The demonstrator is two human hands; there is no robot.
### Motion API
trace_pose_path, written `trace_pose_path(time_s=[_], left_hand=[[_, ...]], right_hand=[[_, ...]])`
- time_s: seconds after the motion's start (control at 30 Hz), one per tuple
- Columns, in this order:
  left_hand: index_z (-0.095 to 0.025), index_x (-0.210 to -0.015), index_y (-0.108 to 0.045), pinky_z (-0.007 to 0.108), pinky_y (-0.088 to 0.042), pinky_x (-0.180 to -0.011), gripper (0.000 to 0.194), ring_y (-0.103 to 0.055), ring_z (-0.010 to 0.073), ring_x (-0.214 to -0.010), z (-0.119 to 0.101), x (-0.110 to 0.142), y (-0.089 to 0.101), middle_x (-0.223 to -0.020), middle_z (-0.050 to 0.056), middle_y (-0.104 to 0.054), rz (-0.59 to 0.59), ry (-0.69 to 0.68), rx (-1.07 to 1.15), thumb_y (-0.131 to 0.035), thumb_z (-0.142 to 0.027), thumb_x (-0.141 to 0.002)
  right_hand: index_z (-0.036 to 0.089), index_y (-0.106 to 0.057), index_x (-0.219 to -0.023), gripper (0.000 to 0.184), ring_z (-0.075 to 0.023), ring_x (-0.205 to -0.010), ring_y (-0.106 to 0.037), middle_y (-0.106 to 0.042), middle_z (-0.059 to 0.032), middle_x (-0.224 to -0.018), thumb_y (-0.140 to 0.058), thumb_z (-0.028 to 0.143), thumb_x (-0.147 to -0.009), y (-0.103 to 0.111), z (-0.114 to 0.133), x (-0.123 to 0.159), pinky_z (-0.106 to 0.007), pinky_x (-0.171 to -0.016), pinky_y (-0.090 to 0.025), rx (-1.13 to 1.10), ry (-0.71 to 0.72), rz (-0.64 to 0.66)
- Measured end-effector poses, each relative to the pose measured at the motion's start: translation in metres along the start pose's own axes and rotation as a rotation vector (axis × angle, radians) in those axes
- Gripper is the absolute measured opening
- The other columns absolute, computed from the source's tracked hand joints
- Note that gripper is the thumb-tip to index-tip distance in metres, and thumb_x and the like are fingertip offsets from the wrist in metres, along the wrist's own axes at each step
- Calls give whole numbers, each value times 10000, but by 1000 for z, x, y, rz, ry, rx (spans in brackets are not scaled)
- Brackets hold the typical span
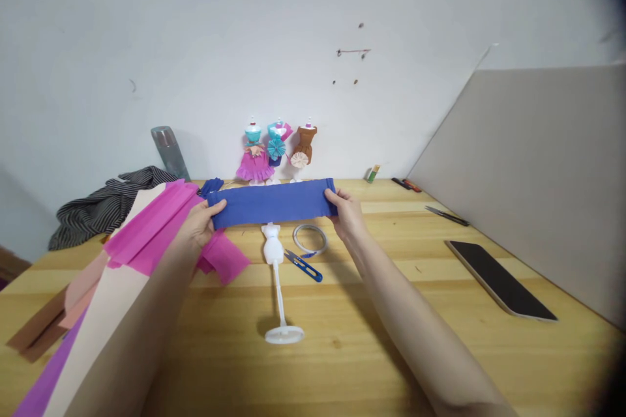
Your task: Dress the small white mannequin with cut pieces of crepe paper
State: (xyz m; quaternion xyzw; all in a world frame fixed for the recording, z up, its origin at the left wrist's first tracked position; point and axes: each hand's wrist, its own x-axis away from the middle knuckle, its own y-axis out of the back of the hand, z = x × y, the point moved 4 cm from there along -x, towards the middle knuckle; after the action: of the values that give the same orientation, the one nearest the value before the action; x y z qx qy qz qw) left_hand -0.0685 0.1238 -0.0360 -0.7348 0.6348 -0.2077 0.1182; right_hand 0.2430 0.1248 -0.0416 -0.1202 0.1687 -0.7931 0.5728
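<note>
A long blue strip of crepe paper or cloth (274, 203) is stretched level between my two hands above the table. My left hand (201, 216) pinches its left end with the thumb on top, and my right hand (345, 208) grips the right end the same way. Just below the strip, a small white mannequin (274, 249) on a stand lies on the wood, its round base toward me. Beside it are blue thread snips (304, 266) and a ring-shaped white roll (310, 239).
Pink sheets (151, 225) and a striped cloth (117, 199) are heaped at left near a bottle (169, 151). Dressed mannequins stand at the wall, including a brown one (306, 145). A phone (499, 279), tweezers-like tool (447, 215) and small green-labelled item (373, 174) lie right.
</note>
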Motion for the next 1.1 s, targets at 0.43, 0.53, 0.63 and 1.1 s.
trace_pose_path(time_s=[0.43,0.53,0.63,1.1], left_hand=[[-96,-971,-677,317,-616,-683,307,-718,214,-701,-8,15,-7,-836,98,-751,82,70,-86,-696,-1,-680],[-97,-971,-677,289,-610,-653,300,-711,195,-678,-8,12,-2,-814,91,-747,24,33,-105,-689,-1,-686],[-97,-987,-674,273,-602,-637,302,-705,182,-666,-9,9,0,-815,89,-744,34,10,-114,-686,-12,-697],[-112,-928,-641,292,-606,-605,197,-694,179,-596,-2,-3,14,-749,77,-725,-58,127,-75,-635,-12,-758]], right_hand=[[196,-471,-594,363,-75,-459,-390,-463,76,-502,-783,357,-499,4,3,-4,-201,-429,-325,11,46,25],[201,-453,-587,376,-72,-438,-363,-430,84,-480,-772,388,-520,5,3,-5,-199,-412,-286,39,61,18],[202,-462,-587,372,-72,-418,-340,-410,88,-461,-766,413,-540,4,2,-5,-205,-403,-256,81,78,29],[167,-588,-595,272,-73,-432,-404,-516,58,-473,-757,363,-513,0,0,-2,-209,-430,-271,226,54,140]])
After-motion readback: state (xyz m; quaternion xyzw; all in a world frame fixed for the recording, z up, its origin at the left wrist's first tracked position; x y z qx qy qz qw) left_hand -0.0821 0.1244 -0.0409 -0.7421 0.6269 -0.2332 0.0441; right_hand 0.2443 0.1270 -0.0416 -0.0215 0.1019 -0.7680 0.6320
